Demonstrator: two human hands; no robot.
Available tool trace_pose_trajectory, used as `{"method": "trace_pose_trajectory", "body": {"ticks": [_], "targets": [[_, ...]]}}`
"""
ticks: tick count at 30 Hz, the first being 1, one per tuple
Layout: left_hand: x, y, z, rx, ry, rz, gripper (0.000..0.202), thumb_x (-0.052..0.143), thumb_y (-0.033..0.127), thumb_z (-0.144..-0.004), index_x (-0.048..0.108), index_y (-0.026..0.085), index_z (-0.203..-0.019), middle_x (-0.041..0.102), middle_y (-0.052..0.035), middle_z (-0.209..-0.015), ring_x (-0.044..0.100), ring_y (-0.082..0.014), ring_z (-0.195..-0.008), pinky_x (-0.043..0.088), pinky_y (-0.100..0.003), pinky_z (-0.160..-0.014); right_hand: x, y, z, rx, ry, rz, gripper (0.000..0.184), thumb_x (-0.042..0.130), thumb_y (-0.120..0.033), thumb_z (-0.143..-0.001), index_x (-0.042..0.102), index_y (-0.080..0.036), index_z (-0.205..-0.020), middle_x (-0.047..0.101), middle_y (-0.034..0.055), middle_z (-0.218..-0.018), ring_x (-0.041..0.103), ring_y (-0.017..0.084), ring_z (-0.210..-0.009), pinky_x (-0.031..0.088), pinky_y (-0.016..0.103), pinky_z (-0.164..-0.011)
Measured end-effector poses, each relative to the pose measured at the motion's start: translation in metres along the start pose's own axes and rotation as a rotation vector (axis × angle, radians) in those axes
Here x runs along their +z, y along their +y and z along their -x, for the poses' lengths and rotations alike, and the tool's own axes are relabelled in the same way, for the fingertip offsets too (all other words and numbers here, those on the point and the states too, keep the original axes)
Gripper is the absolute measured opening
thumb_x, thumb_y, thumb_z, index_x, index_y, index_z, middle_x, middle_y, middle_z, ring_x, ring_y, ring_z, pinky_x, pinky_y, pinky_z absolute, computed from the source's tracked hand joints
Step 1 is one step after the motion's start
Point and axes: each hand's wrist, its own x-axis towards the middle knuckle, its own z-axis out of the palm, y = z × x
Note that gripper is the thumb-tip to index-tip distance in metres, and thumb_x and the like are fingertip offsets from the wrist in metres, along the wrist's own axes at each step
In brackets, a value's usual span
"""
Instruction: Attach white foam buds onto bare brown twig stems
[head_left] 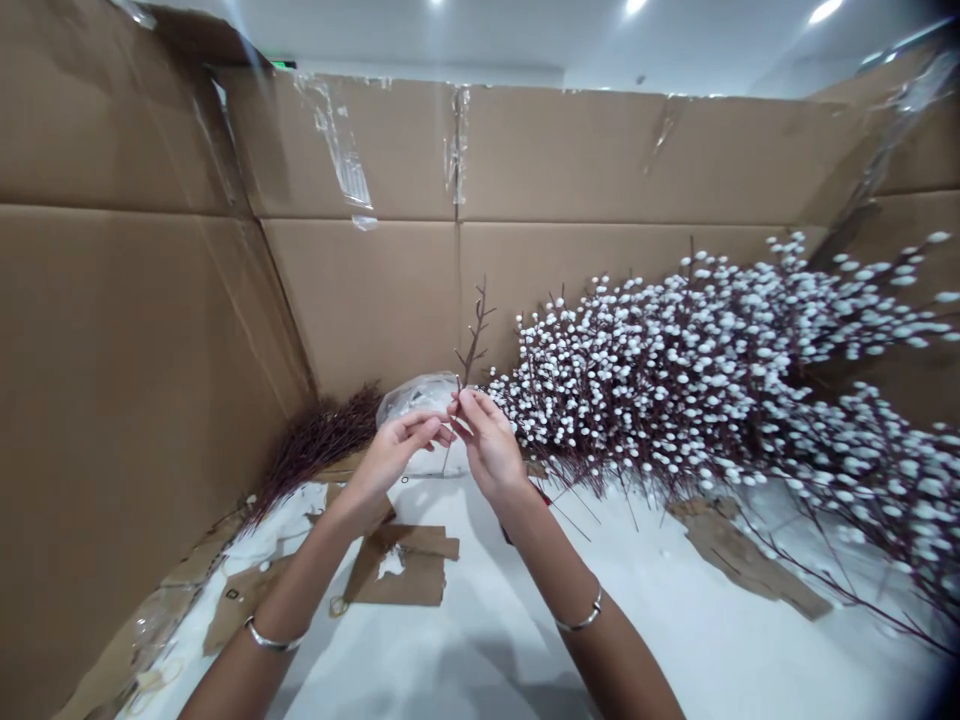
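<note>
A thin bare brown twig (474, 335) with short side shoots stands upright between my two hands. My right hand (487, 445) pinches its stem near the lower end. Touching the same stem from the left, my left hand (394, 455) has its fingertips closed in a pinch; whether it also holds a small white bud is too small to tell. Both wrists wear thin silver bangles. Just behind the hands lies a clear plastic bag (416, 395).
A big heap of twigs with white buds (720, 370) fills the right side. Bare brown twigs (319, 440) lie piled at the left. Torn cardboard scraps (405, 565) lie on the white table (675, 640). Tall cardboard walls (135, 350) enclose left, back and right.
</note>
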Motion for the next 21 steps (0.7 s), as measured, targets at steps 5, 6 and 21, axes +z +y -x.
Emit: {"method": "trace_pose_trajectory", "body": {"ticks": [5, 6, 21], "targets": [[-0.038, -0.058, -0.038, 0.041, 0.181, -0.606, 0.031, 0.055, 0.042, -0.086, 0.068, 0.015, -0.096, 0.073, -0.0102, -0.088, 0.065, -0.0221, -0.079, 0.048, -0.032, -0.073, -0.009, -0.017, -0.008, -0.109, 0.09, -0.006, 0.019, 0.079, -0.03, -0.067, 0.066, -0.019, -0.076, 0.062, -0.0038, -0.073, 0.055, 0.006, -0.063, 0.048, 0.019, -0.064], [-0.041, -0.07, -0.046, 0.035, 0.18, -0.645, 0.026, 0.058, 0.037, -0.084, 0.069, 0.014, -0.09, 0.072, -0.0104, -0.086, 0.064, -0.0225, -0.076, 0.047, -0.033, -0.074, -0.01, -0.019, -0.008, -0.11, 0.087, -0.006, 0.02, 0.079, -0.03, -0.068, 0.065, -0.019, -0.077, 0.06, -0.0042, -0.071, 0.053, 0.006, -0.061, 0.047, 0.018, -0.06], [-0.031, -0.089, -0.084, 0.071, 0.232, -0.602, 0.015, 0.073, 0.031, -0.067, 0.066, 0.017, -0.07, 0.067, -0.0043, -0.071, 0.058, -0.0192, -0.069, 0.044, -0.032, -0.074, -0.02, -0.042, -0.004, -0.019, -0.04, 0.117, 0.019, 0.071, -0.031, -0.073, 0.058, -0.018, -0.078, 0.051, -0.0081, -0.06, 0.031, 0.001, -0.037, 0.015, 0.015, -0.034]]}}
